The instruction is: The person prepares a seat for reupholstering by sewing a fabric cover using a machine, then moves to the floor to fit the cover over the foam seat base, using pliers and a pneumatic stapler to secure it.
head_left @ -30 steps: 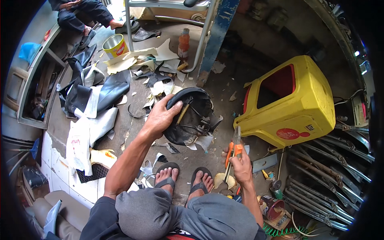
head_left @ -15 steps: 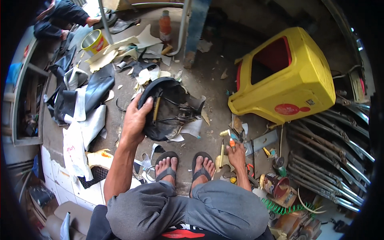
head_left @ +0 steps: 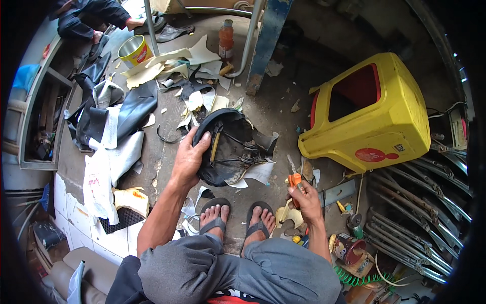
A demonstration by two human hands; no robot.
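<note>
Here, the left hand (head_left: 189,161) grips a black shell (head_left: 229,151) from the left — the right hand (head_left: 308,202), an orange-handled tool (head_left: 295,179).

right hand (head_left: 307,202): higher than half-second ago | orange-handled tool (head_left: 294,179): raised with it

a yellow stool (head_left: 400,119) is lying on its side beside stacked metal tubes (head_left: 405,238), a green coiled hose (head_left: 350,279) is curling near them, and an orange bottle (head_left: 226,39) is standing between an open yellow tin (head_left: 136,53) and a blue post (head_left: 270,43).
</note>
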